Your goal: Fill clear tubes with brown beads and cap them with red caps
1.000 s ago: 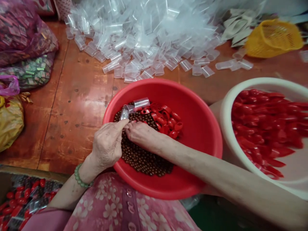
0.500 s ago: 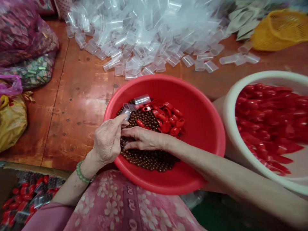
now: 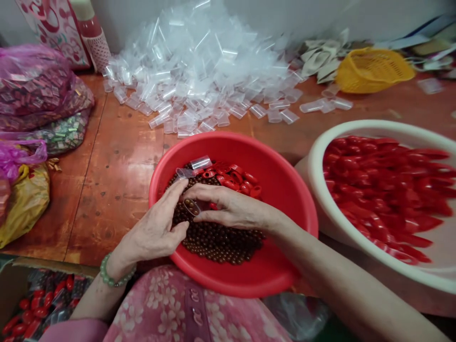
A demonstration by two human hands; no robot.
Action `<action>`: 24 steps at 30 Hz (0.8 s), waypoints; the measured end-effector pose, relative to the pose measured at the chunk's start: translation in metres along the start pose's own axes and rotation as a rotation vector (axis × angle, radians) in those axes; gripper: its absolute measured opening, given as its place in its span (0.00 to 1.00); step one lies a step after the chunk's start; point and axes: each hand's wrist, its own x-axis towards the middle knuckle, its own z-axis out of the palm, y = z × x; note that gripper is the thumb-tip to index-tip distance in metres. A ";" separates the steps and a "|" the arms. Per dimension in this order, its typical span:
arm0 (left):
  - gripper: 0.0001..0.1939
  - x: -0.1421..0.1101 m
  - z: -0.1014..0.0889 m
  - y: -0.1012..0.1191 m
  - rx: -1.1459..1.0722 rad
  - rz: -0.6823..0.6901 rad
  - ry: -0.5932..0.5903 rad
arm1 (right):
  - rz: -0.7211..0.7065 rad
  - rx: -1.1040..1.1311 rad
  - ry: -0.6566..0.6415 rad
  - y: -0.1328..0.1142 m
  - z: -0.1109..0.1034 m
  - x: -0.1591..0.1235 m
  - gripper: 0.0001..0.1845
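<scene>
Over a red plastic basin (image 3: 285, 190), the right hand (image 3: 231, 206) is pinching a bead-filled clear plastic tube (image 3: 191, 206) mid-basin, while the half-curled left hand (image 3: 153, 232) is curving beside it, grip unclear, above loose brown beads (image 3: 217, 242) and red plastic pieces (image 3: 235, 179).

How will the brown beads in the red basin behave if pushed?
The brown beads look round and glossy, so they will probably roll and scatter easily. That shine suggests they may slip between fingers. The sloped wall of the red basin should likely send strays back into the pile. Several fit inside the clear tube, so each looks small.
</scene>
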 end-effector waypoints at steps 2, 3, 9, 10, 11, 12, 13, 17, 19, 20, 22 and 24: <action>0.39 0.004 0.002 -0.003 -0.088 -0.008 -0.015 | -0.014 0.009 0.012 0.000 -0.003 -0.001 0.16; 0.39 0.005 0.002 -0.004 -0.125 -0.011 -0.020 | -0.020 0.012 0.023 0.001 -0.004 -0.002 0.16; 0.39 0.016 0.006 -0.006 -0.251 -0.023 -0.037 | -0.054 0.036 0.031 -0.005 -0.009 -0.001 0.16; 0.39 0.018 0.006 -0.006 -0.267 -0.021 -0.036 | -0.061 0.048 0.029 -0.007 -0.010 -0.001 0.16; 0.37 0.019 0.007 -0.007 -0.286 -0.025 -0.031 | -0.065 0.059 0.024 -0.008 -0.011 -0.001 0.16; 0.36 0.020 0.008 -0.008 -0.311 -0.039 -0.026 | -0.067 0.073 0.016 -0.009 -0.011 -0.001 0.16; 0.35 0.021 0.009 -0.009 -0.340 -0.060 -0.025 | -0.065 0.092 0.009 -0.010 -0.012 -0.001 0.16; 0.32 0.024 0.010 -0.009 -0.456 -0.141 -0.047 | -0.039 0.170 0.035 -0.011 -0.010 -0.004 0.15; 0.31 0.024 0.010 -0.006 -0.464 -0.155 -0.029 | -0.016 0.182 0.075 -0.010 -0.007 -0.006 0.15; 0.30 0.023 0.010 -0.003 -0.451 -0.151 -0.003 | -0.003 0.182 0.103 -0.010 -0.006 -0.008 0.15; 0.27 0.021 0.010 0.002 -0.368 -0.119 0.078 | 0.045 0.187 0.165 -0.010 -0.005 -0.011 0.14; 0.23 0.019 0.010 0.007 -0.246 -0.066 0.141 | 0.118 0.204 0.220 -0.011 -0.007 -0.014 0.13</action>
